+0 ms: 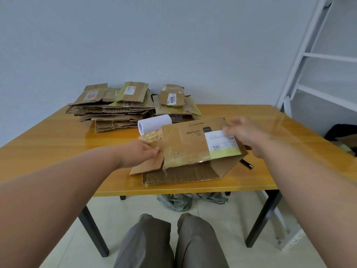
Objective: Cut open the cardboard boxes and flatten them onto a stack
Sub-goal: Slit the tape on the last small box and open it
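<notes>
Tabletop [58, 147]: box [193, 144] lengthwise left-right

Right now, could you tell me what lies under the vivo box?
Under the vivo box lies flattened cardboard, resting on the table. A black pen pokes out beside its right corner. Anything further beneath is covered.

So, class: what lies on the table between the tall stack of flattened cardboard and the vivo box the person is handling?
A roll of white paper lies there, as the head view shows, just behind the vivo box and right of the stack.
</notes>
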